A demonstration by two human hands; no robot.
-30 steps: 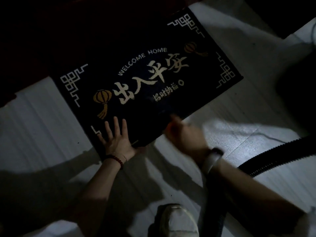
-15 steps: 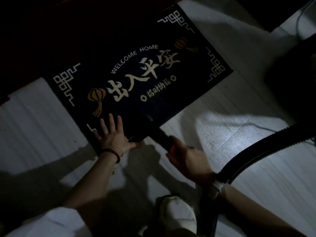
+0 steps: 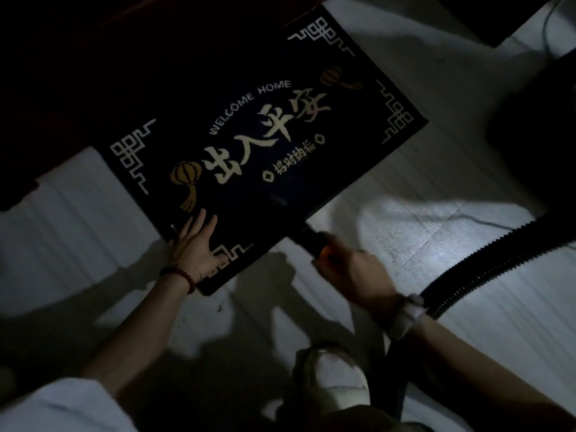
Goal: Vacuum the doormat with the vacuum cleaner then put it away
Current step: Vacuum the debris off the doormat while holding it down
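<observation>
1. Here, in the head view, the doormat (image 3: 249, 145) lies flat on the pale floor (image 3: 467, 232), turned at an angle, its far side lost in deep shadow. It is dark, with pale corner patterns, lantern pictures and the words "WELCOME HOME".
2. The left hand (image 3: 194, 244) lies flat on the near corner of the doormat, fingers straight and spread a little, palm down, holding nothing. A dark bead bracelet (image 3: 180, 277) sits on that wrist.
3. The right hand (image 3: 352, 269) is curled round the dark vacuum nozzle (image 3: 307, 235), gripping it near the doormat's near edge. The hand is somewhat blurred. The nozzle's tip meets the edge of the doormat, though the dark makes the exact contact hard to judge.
4. A ribbed black hose (image 3: 486, 269) runs from behind the right wrist up toward the right edge of the picture. A pale watch (image 3: 406, 316) is on that wrist.
5. A white shoe (image 3: 336, 378) stands on the floor between the two forearms.
6. A thin cable (image 3: 480, 220) lies across the lit patch of floor.
</observation>
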